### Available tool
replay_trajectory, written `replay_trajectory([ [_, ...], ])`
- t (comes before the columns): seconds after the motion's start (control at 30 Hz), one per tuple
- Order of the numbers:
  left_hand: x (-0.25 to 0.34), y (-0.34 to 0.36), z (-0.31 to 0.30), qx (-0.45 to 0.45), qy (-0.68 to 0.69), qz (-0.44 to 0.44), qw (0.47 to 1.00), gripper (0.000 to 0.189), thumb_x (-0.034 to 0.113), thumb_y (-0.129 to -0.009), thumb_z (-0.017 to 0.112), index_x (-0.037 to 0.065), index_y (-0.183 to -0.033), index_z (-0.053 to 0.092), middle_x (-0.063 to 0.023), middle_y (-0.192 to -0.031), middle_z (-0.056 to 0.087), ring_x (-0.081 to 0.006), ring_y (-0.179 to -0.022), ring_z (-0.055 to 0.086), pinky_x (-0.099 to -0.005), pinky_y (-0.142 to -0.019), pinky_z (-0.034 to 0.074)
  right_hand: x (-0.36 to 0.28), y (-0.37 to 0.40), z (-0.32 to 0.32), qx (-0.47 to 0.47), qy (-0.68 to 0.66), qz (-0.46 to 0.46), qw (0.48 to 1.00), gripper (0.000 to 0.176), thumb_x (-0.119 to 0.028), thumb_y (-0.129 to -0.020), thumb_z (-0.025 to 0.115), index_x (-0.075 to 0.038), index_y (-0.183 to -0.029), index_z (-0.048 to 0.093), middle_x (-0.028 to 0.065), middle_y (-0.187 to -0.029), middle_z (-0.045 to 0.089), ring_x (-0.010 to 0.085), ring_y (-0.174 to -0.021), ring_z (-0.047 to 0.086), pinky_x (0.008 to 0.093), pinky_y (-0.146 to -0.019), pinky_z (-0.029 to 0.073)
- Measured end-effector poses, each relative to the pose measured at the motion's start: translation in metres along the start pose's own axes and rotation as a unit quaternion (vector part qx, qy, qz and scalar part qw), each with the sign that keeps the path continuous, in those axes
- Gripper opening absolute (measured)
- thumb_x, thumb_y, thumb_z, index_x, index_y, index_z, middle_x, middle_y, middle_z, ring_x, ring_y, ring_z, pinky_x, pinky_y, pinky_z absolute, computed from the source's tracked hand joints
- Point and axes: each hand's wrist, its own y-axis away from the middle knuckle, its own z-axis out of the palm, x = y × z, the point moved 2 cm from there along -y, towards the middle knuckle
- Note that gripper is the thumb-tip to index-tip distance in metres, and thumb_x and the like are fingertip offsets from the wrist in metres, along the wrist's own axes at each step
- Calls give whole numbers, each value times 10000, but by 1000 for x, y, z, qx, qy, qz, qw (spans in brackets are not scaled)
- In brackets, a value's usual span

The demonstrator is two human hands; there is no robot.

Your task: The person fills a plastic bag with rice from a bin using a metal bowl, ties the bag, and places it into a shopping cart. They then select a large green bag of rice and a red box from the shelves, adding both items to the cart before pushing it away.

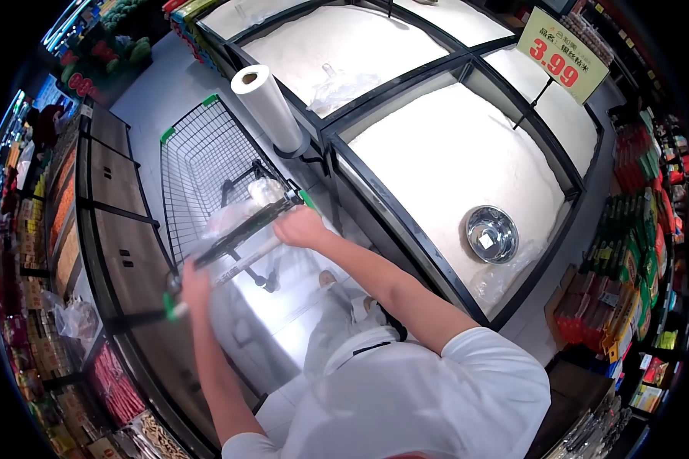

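Observation:
A shopping cart point(199, 153) with a wire basket and green corner pieces stands in front of me. My right hand point(299, 227) is wrapped around the right end of the cart's handle point(245, 262). At the left end of that handle is my left hand point(197, 284), closed on it and blurred by motion. Clear plastic bags with pale contents point(233, 217) lie in the cart near the handle; what they hold I cannot make out.
Black-framed bins of white grain point(421, 168) stand on the right, one with a metal bowl point(491, 234). A price sign point(563, 57) rises above them. A plastic bag roll point(268, 107) stands at the bin corner. Wooden display cabinets point(122, 222) line the left; packaged goods point(620, 283) fill the far right.

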Motion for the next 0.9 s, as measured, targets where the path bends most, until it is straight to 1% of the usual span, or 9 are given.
replay_trajectory([
  [0.2, 30, -109, -37, -16, -26, 4, 1000, 576, 297, -879, 579, 144, -1424, 475, -80, -1473, 479, -299, -1306, 490, -384, -1054, 395, 20, -88, -12, 3, -22, 33, 999, 382, -339, -904, 514, -139, -600, 630, 88, -582, 628, 314, -533, 596, 434, -597, 486],
  [0.37, -67, -157, 8, 4, -24, 57, 998, 558, 306, -896, 573, 159, -1425, 476, -64, -1479, 476, -291, -1312, 485, -376, -1049, 395, -7, -98, 49, 8, -27, 15, 999, 474, -463, -915, 512, -116, -624, 654, 105, -597, 638, 328, -588, 627, 443, -621, 502],
  [0.4, -86, -169, 20, 10, -21, 69, 997, 553, 308, -900, 572, 158, -1424, 477, -65, -1480, 475, -291, -1313, 484, -375, -1051, 392, -13, -99, 50, -58, -46, 30, 997, 428, -476, -897, 549, -95, -749, 678, 122, -771, 677, 319, -759, 648, 438, -756, 508],
  [0.43, -74, -185, 16, 15, -17, 80, 997, 549, 310, -904, 570, 157, -1424, 477, -65, -1480, 473, -292, -1313, 483, -374, -1054, 390, -11, -107, 53, -13, -63, 2, 998, 382, -455, -889, 572, -93, -826, 677, 124, -856, 670, 313, -834, 633, 441, -816, 487],
  [0.47, -55, -191, 3, 26, 44, 77, 996, 497, 136, -862, 629, 21, -1336, 529, -180, -1331, 571, -339, -1247, 525, -387, -1063, 387, -8, -119, 44, 22, -84, -22, 996, 352, -433, -880, 596, -91, -902, 676, 126, -942, 662, 307, -908, 619, 443, -877, 465],
  [0.53, -47, -228, -20, 24, 30, 110, 993, 479, 136, -870, 626, 18, -1324, 527, -183, -1296, 583, -350, -1213, 541, -398, -1038, 401, -5, -140, 25, 100, -138, -41, 984, 402, -353, -829, 695, -104, -1138, 632, 75, -1130, 581, 260, -1094, 542, 436, -1015, 367],
  [0.57, -55, -237, -12, 31, 20, 127, 991, 473, 140, -874, 624, 23, -1322, 527, -184, -1290, 585, -353, -1207, 544, -400, -1032, 405, -6, -127, 26, 139, -158, -30, 977, 415, -329, -835, 692, -99, -1173, 623, 88, -1136, 582, 282, -1109, 533, 441, -1022, 371],
  [0.73, -63, -269, -6, -35, -29, 71, 996, 493, 231, -928, 572, 92, -1393, 488, -143, -1398, 525, -334, -1255, 523, -403, -1041, 394, 0, -13, 14, 143, -273, 153, 939, 329, -271, -920, 639, -86, -1192, 623, 103, -1195, 576, 306, -1136, 536, 414, -978, 426],
  [0.9, -58, -296, -1, -48, -43, 103, 993, 519, 267, -957, 523, 103, -1443, 445, -133, -1468, 473, -331, -1327, 460, -386, -1076, 355, 49, 136, -68, 287, -207, 461, 814, 196, -143, -946, 609, -38, -1099, 672, 100, -1007, 619, 201, -870, 608, 286, -771, 486],
])
